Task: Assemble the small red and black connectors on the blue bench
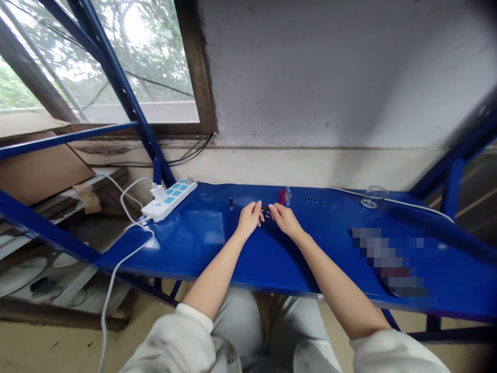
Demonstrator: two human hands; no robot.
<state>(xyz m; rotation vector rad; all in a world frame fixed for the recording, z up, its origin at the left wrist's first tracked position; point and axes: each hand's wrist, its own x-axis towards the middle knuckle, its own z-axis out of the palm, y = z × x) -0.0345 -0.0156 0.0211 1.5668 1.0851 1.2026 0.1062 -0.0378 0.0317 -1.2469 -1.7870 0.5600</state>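
Item 1: small blk stick-like pc. (pixel 265 208), qty 1, betw. L grip (pixel 249 220) & R grip (pixel 285 220), above mid worktop (pixel 194 233).
L grip: bare hand, thumb + fingertips nearly closed, pinching L end of pc.
R grip: bare hand, thumb + fingers closed on R end; exact contact too small to tell.
Item 2: blk tube (pixel 231 203), upright, left of L grip.
Item 3: red pc. (pixel 282 196), just beyond R grip, clear pcs. (pixel 288 197) beside it.
Item 4: small dark bits (pixel 311 200), in row, farther right.
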